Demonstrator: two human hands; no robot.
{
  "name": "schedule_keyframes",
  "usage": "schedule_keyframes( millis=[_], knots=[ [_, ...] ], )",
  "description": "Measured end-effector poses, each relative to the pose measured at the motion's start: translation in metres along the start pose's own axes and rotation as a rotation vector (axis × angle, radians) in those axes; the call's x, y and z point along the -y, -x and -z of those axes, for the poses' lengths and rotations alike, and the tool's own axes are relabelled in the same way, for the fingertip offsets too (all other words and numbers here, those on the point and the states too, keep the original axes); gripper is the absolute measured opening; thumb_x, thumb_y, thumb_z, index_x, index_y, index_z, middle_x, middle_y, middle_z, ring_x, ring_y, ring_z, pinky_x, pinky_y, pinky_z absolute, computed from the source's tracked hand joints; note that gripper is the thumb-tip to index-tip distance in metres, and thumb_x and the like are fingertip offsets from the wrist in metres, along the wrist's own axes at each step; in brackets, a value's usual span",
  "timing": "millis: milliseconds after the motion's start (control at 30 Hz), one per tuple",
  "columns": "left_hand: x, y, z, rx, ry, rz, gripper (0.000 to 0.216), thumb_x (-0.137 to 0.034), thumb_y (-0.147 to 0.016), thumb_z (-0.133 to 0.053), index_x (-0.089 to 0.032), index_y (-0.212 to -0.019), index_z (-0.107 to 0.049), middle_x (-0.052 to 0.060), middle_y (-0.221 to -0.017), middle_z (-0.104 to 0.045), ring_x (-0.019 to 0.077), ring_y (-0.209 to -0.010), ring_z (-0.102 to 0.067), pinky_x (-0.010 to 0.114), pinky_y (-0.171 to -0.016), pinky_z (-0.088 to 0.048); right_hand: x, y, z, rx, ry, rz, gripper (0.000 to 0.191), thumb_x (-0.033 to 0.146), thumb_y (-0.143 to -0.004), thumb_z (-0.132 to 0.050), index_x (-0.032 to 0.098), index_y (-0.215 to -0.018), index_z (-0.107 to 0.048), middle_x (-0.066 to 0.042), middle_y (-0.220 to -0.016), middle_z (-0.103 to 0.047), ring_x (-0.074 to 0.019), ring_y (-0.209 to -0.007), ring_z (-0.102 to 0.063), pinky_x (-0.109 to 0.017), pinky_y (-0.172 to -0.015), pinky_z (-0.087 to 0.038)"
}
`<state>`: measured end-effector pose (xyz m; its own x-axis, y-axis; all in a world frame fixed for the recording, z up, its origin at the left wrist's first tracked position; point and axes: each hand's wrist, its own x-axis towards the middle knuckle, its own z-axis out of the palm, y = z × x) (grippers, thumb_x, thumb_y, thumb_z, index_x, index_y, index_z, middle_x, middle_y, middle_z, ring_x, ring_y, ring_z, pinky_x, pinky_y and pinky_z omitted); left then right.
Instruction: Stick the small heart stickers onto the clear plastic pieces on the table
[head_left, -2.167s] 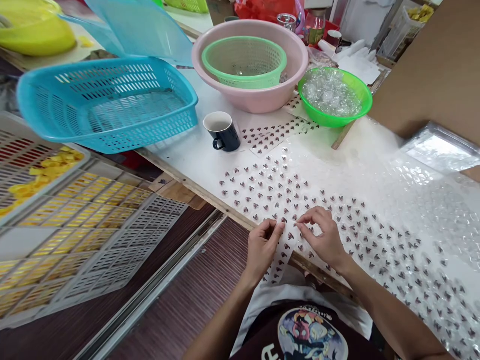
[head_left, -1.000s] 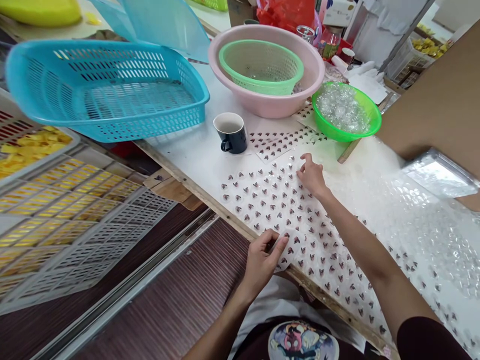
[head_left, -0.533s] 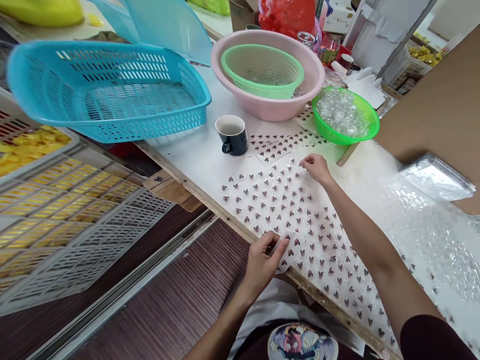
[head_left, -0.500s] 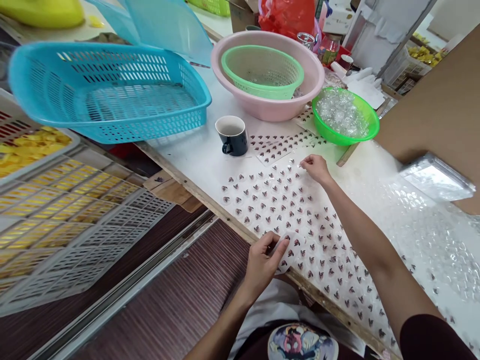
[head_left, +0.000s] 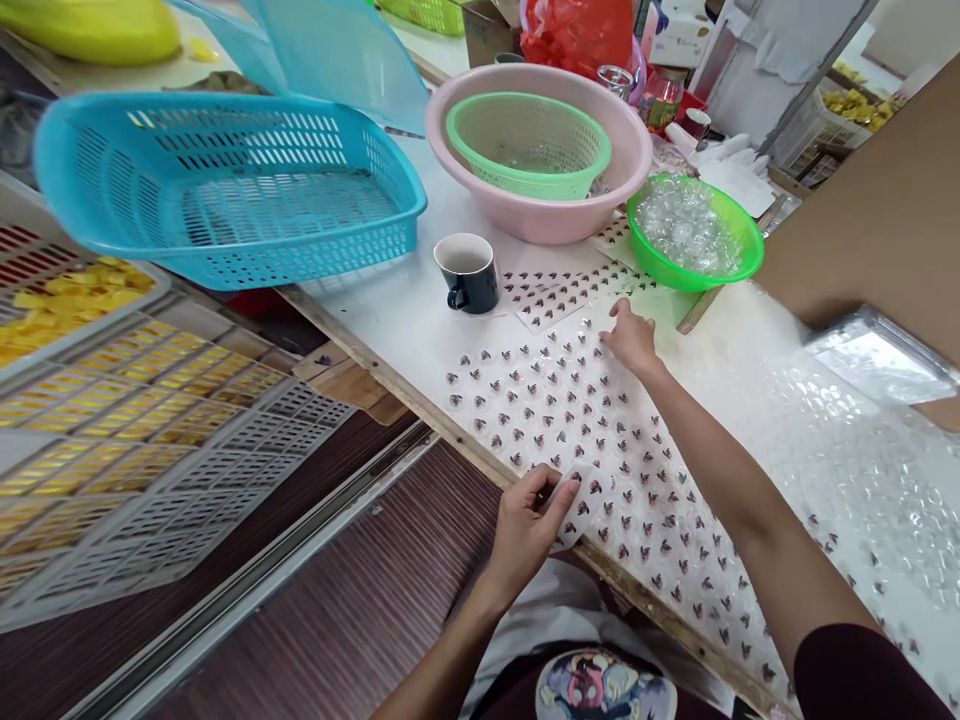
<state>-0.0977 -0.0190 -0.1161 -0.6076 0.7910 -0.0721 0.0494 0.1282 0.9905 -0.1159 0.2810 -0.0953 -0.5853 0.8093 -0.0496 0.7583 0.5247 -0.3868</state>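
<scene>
Here | left hand (head_left: 525,522): grip pinching sticker sheet (head_left: 576,518) | right hand (head_left: 632,341): grip parted, near stickered discs (head_left: 556,364)

Right hand (head_left: 632,340) out of its earlier pinch

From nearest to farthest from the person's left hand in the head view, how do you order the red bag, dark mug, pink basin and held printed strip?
Starting from the left hand:
1. Printed strip, in its grip.
2. Dark mug, standing beyond the hand.
3. Pink basin, behind and right of the mug.
4. Red bag, farthest, behind the basin.
</scene>
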Motion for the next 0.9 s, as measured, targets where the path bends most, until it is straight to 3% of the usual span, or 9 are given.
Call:
schedule_keyframes(
  millis=[133,200,267,300,367,433,533,733,900],
  knots=[
    [0.001,0.000,0.000,-0.009,0.057,0.029,0.031,-0.038,-0.090,-0.062,-0.018,-0.067,-0.053,-0.003,-0.061,-0.046,0.0102,-0.057,-0.040,0.022,-0.053,-0.032,0.005,0.007,0.008,-0.043,0.048,0.041,0.008,0.015,-0.085,-0.063,0.017,-0.092,-0.059,-0.008,-0.097,-0.065,-0.0221,-0.085,-0.061,-0.046,-0.098,-0.034],
    [0.001,0.000,0.000,-0.023,0.108,0.056,0.032,-0.039,-0.089,-0.063,-0.018,-0.068,-0.053,-0.003,-0.061,-0.046,0.0101,-0.056,-0.040,0.022,-0.051,-0.032,0.008,0.023,0.016,-0.115,-0.076,0.062,0.004,0.019,-0.089,-0.059,0.018,-0.085,-0.060,-0.008,-0.097,-0.063,-0.0207,-0.085,-0.060,-0.044,-0.096,-0.036],
    [0.000,0.000,-0.001,-0.044,0.171,0.090,0.032,-0.040,-0.088,-0.064,-0.018,-0.068,-0.054,-0.003,-0.061,-0.047,0.0099,-0.055,-0.040,0.021,-0.050,-0.031,0.010,0.054,0.024,-0.114,-0.289,0.103,0.015,0.028,-0.094,-0.055,0.019,-0.082,-0.060,-0.006,-0.090,-0.063,-0.0190,-0.081,-0.059,-0.039,-0.087,-0.043],
    [-0.001,0.000,-0.001,-0.057,0.203,0.106,0.033,-0.041,-0.088,-0.065,-0.018,-0.067,-0.053,-0.004,-0.060,-0.047,0.0097,-0.054,-0.040,0.021,-0.049,-0.031,0.011,0.075,0.027,-0.047,-0.410,0.128,0.021,0.035,-0.095,-0.053,0.020,-0.082,-0.060,-0.005,-0.087,-0.063,-0.0182,-0.077,-0.058,-0.036,-0.080,-0.045],
    [-0.002,0.000,-0.002,-0.084,0.258,0.126,0.035,-0.043,-0.087,-0.066,-0.018,-0.066,-0.053,-0.004,-0.058,-0.047,0.0094,-0.053,-0.039,0.021,-0.048,-0.031,0.010,0.120,0.032,0.237,-0.598,0.165,0.029,0.048,-0.094,-0.054,0.021,-0.089,-0.062,-0.004,-0.084,-0.064,-0.0173,-0.073,-0.057,-0.032,-0.068,-0.046],
    [-0.005,0.000,-0.003,-0.106,0.291,0.133,0.038,-0.044,-0.086,-0.066,-0.018,-0.064,-0.052,-0.004,-0.057,-0.047,0.0093,-0.053,-0.039,0.021,-0.048,-0.031,0.005,0.162,0.033,0.456,-0.666,0.196,0.032,0.050,-0.085,-0.067,0.022,-0.101,-0.063,-0.004,-0.091,-0.065,-0.0167,-0.076,-0.058,-0.030,-0.067,-0.046],
    [-0.007,0.000,-0.005,-0.121,0.294,0.125,0.038,-0.043,-0.086,-0.068,-0.017,-0.062,-0.053,-0.004,-0.056,-0.047,0.0091,-0.052,-0.039,0.021,-0.049,-0.032,-0.003,0.201,0.029,0.500,-0.722,0.165,0.027,0.044,-0.080,-0.073,0.021,-0.091,-0.062,0.000,-0.082,-0.063,-0.0147,-0.072,-0.054,-0.028,-0.067,-0.043],
    [-0.012,-0.003,-0.002,-0.032,0.346,0.106,0.024,-0.038,-0.081,-0.074,-0.017,-0.091,-0.069,0.002,-0.079,-0.066,0.0148,-0.072,-0.059,0.023,-0.064,-0.047,-0.011,0.213,0.021,0.501,-0.753,0.128,0.023,0.039,-0.087,-0.061,0.019,-0.074,-0.061,0.001,-0.069,-0.060,-0.0135,-0.066,-0.052,-0.026,-0.063,-0.039],
    [-0.013,-0.003,-0.002,-0.052,0.326,0.147,0.027,-0.041,-0.080,-0.074,-0.016,-0.076,-0.065,-0.001,-0.067,-0.062,0.0112,-0.058,-0.052,0.021,-0.055,-0.041,-0.010,0.218,0.019,0.385,-0.695,0.175,0.022,0.038,-0.089,-0.058,0.020,-0.079,-0.063,0.000,-0.072,-0.063,-0.0152,-0.067,-0.055,-0.028,-0.066,-0.041]
  ],
)
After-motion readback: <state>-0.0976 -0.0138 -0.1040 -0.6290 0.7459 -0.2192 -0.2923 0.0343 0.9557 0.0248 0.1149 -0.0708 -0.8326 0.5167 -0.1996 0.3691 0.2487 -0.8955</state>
